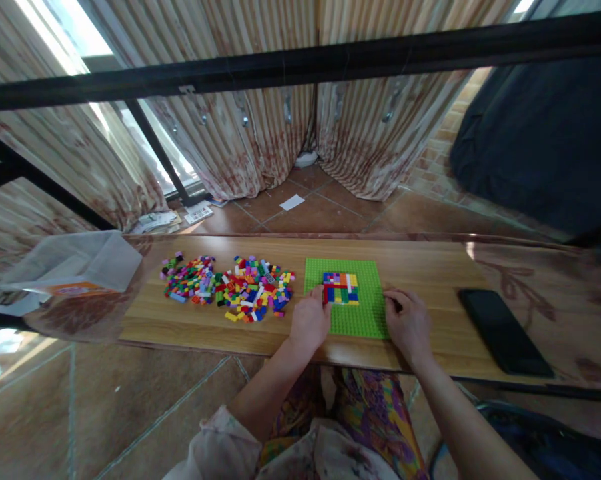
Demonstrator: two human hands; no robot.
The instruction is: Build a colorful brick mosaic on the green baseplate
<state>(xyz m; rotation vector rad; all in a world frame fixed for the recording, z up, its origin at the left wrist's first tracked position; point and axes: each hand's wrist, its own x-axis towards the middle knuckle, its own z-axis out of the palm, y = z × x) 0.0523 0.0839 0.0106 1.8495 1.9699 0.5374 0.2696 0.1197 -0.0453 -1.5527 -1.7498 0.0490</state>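
A green studded baseplate [367,320] lies on the wooden board in front of me. On it sits a block of small building bricks [341,288] in purple, orange, white, yellow, blue, green and red. My left hand [311,321] reaches over the plate's left side, its fingers closed on a red brick [325,294] at the left edge of that block. Part of the red brick is hidden by the fingers. At the plate's right edge, my right hand [408,323] is curled, with thumb and fingertips pinched against the edge.
Two piles of loose bricks, one farther left [190,279] and one nearer the plate [255,288], lie on the wooden board [150,317]. A clear plastic box [95,257] stands at the far left. A black phone [503,331] lies at right. A dark metal bar [280,67] crosses beyond.
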